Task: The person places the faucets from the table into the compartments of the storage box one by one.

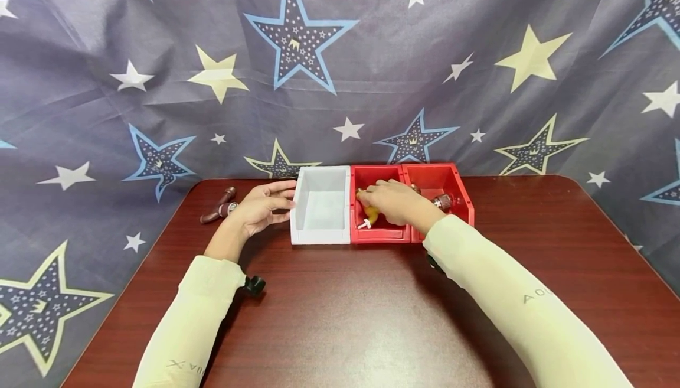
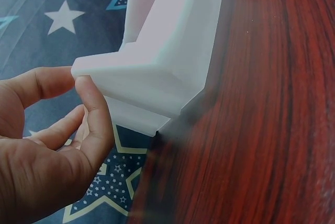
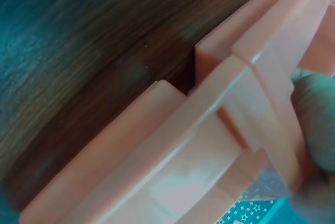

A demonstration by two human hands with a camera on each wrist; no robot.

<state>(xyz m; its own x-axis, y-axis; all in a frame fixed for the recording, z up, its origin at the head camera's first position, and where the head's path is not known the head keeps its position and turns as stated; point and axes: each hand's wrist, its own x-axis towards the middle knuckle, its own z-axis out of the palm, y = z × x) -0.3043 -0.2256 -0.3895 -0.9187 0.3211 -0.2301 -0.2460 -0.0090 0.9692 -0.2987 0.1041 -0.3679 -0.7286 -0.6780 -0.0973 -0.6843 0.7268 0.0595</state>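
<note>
The left hand (image 1: pixel 258 208) touches the outer left side of a white bin (image 1: pixel 321 237) with its fingers (image 2: pixel 94 109) fairly straight. Over the middle red bin (image 1: pixel 379 235), the right hand (image 1: pixel 395 200) reaches in with fingers bent down onto a yellow piece with a white tip (image 1: pixel 372 215). The fingertips seem to pinch its upper end, though the hand hides part of it. In the right wrist view, the hand (image 3: pixel 316 124) shows only as a blur beside the bin wall.
A right-hand red bin (image 1: pixel 462 190) holds a brown ribbed fitting (image 1: pixel 443 202) and other pieces. Brown curved pipe pieces (image 1: pixel 218 211) lie on the table (image 1: pixel 340 317) left of the left hand. Behind the bins hangs a star-patterned cloth (image 1: pixel 372 81).
</note>
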